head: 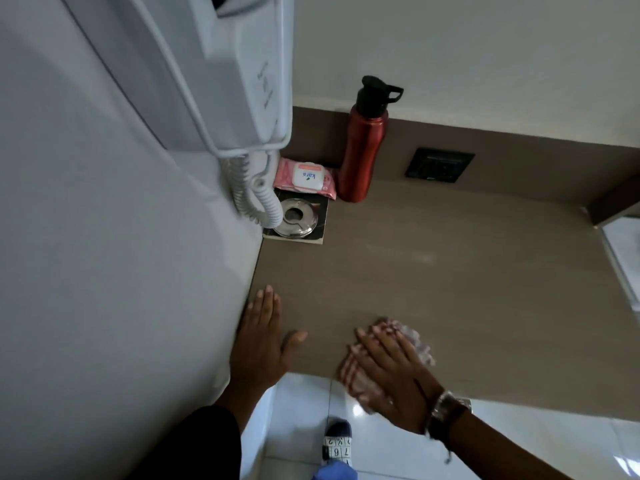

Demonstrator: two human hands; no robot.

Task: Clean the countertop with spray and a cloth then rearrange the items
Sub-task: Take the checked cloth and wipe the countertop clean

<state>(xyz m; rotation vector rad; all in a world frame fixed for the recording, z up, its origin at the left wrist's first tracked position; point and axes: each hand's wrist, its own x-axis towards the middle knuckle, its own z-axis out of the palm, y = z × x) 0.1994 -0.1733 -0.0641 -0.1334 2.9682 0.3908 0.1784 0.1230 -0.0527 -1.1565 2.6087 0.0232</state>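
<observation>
My right hand (391, 375) presses flat on a red-and-white checked cloth (408, 336) near the front edge of the brown countertop (450, 271). My left hand (259, 344) lies flat with fingers apart on the counter's front left corner, beside the white wall, holding nothing. At the back left stand a red metal bottle (362, 157) with a black cap, a pink pack of wipes (304, 178), and a round steel lid (294, 221) on a black square book or card. No spray bottle is visible.
A white wall-mounted hair dryer (242, 81) with a coiled cord (256, 199) hangs over the back left corner. A black wall socket (440, 165) sits in the backsplash. The white tiled floor and a shoe (337, 445) show below the counter's front edge.
</observation>
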